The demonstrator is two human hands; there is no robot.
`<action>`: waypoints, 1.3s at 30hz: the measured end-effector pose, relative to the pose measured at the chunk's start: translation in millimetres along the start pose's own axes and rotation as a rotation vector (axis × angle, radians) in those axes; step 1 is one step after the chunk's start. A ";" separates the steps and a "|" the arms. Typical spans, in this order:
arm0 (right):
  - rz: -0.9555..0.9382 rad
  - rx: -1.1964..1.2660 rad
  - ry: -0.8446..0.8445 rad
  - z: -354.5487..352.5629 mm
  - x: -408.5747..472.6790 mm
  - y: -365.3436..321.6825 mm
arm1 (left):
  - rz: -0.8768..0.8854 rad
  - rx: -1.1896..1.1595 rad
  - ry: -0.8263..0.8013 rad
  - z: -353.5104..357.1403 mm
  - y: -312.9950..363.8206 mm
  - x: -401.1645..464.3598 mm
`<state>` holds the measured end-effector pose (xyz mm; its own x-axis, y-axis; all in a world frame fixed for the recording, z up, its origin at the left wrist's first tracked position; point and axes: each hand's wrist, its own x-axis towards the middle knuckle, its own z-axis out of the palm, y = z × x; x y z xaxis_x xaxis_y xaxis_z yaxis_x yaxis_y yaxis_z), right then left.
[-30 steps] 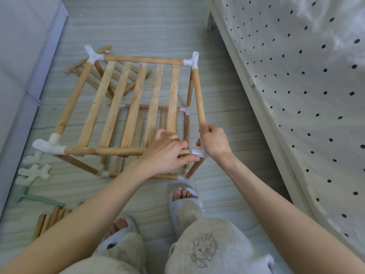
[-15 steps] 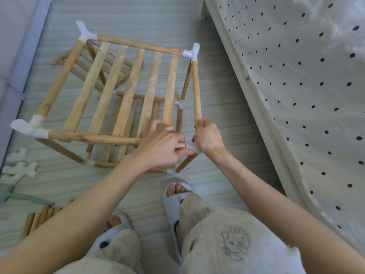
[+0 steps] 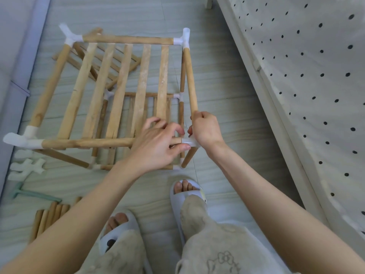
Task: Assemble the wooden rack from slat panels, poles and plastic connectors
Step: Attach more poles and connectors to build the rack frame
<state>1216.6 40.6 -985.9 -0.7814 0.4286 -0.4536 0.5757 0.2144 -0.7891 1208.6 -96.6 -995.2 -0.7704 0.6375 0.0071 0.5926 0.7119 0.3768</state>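
The wooden rack point(image 3: 118, 86) stands on the floor in front of me, its top slat panel framed by poles and white plastic connectors at the corners. My left hand point(image 3: 158, 143) grips the near front pole beside the near right corner connector point(image 3: 188, 142). My right hand point(image 3: 205, 129) is wrapped round the lower end of the right side pole point(image 3: 190, 80) at that same connector. A lower slat shelf point(image 3: 146, 107) shows through the top slats. The corner connector is mostly covered by my fingers.
Loose white connectors point(image 3: 25, 167) and a pale green tool point(image 3: 29, 193) lie on the floor at the left. A bundle of spare poles point(image 3: 49, 216) lies near my left foot. Another slat panel point(image 3: 102, 64) rests behind the rack. A dotted bed point(image 3: 306, 76) fills the right side.
The view has shifted and the rack now sits squarer to me. Both hands stay at the near right corner; my left fingers have spread slightly over the front pole.
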 end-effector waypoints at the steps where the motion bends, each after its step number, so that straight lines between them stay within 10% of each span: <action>1: 0.002 0.006 0.002 1.2 0.3 -1.4 | 0.002 -0.004 0.006 -0.5 0.1 -0.1; 28: 0.164 0.384 -0.252 -4.3 14.7 -9.1 | -0.022 0.159 0.065 -18.8 -53.6 -36.5; 39: 0.127 0.487 -0.170 23.3 23.6 -9.5 | 0.217 0.408 0.167 1.5 -64.6 -35.3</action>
<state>1187.1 28.2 -998.8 -0.7640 0.2680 -0.5869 0.5214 -0.2793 -0.8063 1197.8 -164.7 -1021.2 -0.6260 0.7520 0.2064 0.7619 0.6462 -0.0435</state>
